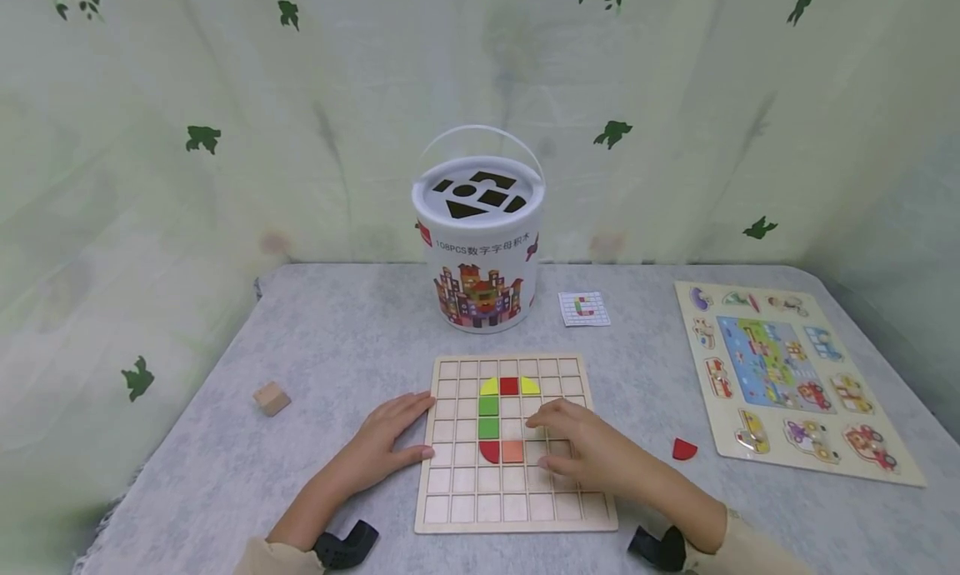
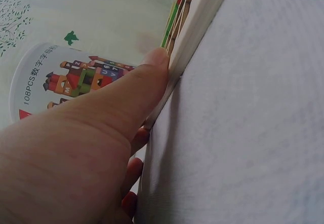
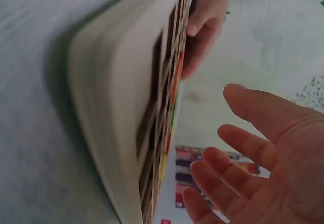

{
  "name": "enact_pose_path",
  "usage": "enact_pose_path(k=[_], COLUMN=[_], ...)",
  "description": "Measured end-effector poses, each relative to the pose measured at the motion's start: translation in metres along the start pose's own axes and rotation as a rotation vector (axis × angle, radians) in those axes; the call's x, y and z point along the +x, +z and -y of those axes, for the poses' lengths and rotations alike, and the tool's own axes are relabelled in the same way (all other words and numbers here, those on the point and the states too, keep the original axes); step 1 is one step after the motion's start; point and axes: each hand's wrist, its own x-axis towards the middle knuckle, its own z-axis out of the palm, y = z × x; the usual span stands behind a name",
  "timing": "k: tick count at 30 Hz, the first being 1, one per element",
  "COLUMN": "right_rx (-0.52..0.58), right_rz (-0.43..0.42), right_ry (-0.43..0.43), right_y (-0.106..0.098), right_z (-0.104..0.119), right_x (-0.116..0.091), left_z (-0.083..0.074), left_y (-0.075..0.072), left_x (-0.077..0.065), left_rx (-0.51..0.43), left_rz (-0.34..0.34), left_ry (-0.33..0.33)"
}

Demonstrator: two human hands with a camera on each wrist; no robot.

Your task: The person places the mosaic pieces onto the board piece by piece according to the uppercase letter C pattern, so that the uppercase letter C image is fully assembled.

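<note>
A wooden grid board (image 1: 517,527) lies on the table. Set in its cells, coloured pieces form an open shape: two yellow corners with a red square (image 1: 509,386) between them, two green squares (image 1: 488,427) down the left, then a red rounded corner (image 1: 490,451) and an orange square (image 1: 512,451) at the bottom. My left hand (image 1: 377,442) touches the board's left edge with thumb and fingertips. Above the board's right half hovers my right hand (image 1: 588,448), fingers loosely bent; the right wrist view shows nothing in it. A loose red quarter-round piece (image 1: 684,449) lies right of the board.
Behind the board stands a white bucket (image 1: 483,258) with shaped holes in its lid. A small pattern card (image 1: 584,308) lies beside it. A picture puzzle board (image 1: 806,467) occupies the table's right side, and a plain wooden block (image 1: 272,398) sits at left.
</note>
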Motion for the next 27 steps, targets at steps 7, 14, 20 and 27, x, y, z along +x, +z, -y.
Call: enact_pose_path(k=[7, 14, 20, 27], right_rx=[-0.117, -0.183, -0.229, -0.219], right_rz=[-0.183, -0.32, -0.303, -0.2], right_ry=[-0.035, -0.003, 0.132, 0.331], right_y=[-0.028, -0.035, -0.034, -0.035], right_z=[-0.018, -0.043, -0.059, -0.063], right_x=[-0.037, -0.074, -0.089, -0.088], left_z=[0.0, 0.0, 0.0, -0.001], left_y=[0.0, 0.0, 0.0, 0.0], left_x=[-0.001, -0.001, -0.001, 0.0], left_rx=[0.002, 0.002, -0.007, -0.006], left_rz=[-0.011, -0.004, 0.0, -0.002], left_ry=[0.004, 0.0, -0.005, -0.003])
